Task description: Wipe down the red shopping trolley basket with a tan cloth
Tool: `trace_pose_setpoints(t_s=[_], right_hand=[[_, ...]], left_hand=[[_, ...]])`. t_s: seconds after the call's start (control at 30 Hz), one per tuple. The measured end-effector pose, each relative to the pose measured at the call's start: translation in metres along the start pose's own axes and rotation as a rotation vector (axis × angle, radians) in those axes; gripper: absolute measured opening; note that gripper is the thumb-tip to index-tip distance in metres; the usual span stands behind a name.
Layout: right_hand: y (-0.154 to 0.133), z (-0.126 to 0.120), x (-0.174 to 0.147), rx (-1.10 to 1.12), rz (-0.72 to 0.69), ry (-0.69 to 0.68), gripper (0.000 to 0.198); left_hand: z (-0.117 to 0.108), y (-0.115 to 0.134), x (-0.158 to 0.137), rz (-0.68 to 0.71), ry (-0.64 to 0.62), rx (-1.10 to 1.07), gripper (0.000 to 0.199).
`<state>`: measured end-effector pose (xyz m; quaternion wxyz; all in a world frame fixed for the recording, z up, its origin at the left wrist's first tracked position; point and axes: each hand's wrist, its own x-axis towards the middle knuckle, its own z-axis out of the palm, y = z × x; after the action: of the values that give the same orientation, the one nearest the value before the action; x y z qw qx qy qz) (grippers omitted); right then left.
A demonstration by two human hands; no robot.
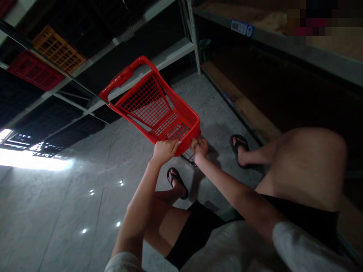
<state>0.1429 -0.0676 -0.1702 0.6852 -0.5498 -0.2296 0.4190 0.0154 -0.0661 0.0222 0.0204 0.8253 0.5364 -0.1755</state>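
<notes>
cart (184,109): plastic, smooth, bit of a sheen on the handle (123,77)
brown lump (194,144): roughish, material too small to tell
floor (70,211): concrete-looking, smooth, glossy enough for bright glints
rack (194,41): metal, smooth, kinda matt
boards (249,111): wood by the look, dull
crates (59,49): plastic, matt-ish
shorts (195,234): cloth, totally matt
sandals (240,142): matt, rubber or plastic, dunno

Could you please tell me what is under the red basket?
A bit of wire grid shows beside the right hand, with grey floor below; the red basket covers the rest.
</notes>
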Motion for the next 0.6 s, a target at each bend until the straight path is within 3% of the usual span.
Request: trace_pose_setpoints(t_s=[0.1, 0.2, 0.3, 0.43, 0.5, 0.6], right_hand=[[-0.035, -0.013, 0.066, 0.023, -0.052, 0.14, 0.024], [-0.062, -0.012, 0.093, -0.008, -0.156, -0.005, 0.025], [-0.063, -0.007, 0.068, -0.024, -0.209, -0.164, 0.026], [-0.032, -0.012, 0.01, -0.061, -0.151, -0.139, 0.03], [-0.02, -0.014, -0.006, -0.018, -0.072, -0.178, 0.023], [-0.02, 0.001, -0.007, 0.103, -0.008, -0.266, 0.011]], left_hand=[[-0.003, -0.013, -0.006, 0.065, -0.065, -0.012, 0.059], [-0.005, -0.027, -0.015, 0.09, -0.123, -0.101, 0.055], [-0.008, -0.03, -0.015, 0.039, -0.09, -0.341, 0.055], [-0.013, 0.003, 0.01, -0.161, 0.179, -0.607, 0.054], [-0.013, 0.027, 0.027, -0.295, 0.237, -0.654, 0.057], [-0.012, 0.053, 0.041, -0.533, 0.219, -0.583, 0.057]])
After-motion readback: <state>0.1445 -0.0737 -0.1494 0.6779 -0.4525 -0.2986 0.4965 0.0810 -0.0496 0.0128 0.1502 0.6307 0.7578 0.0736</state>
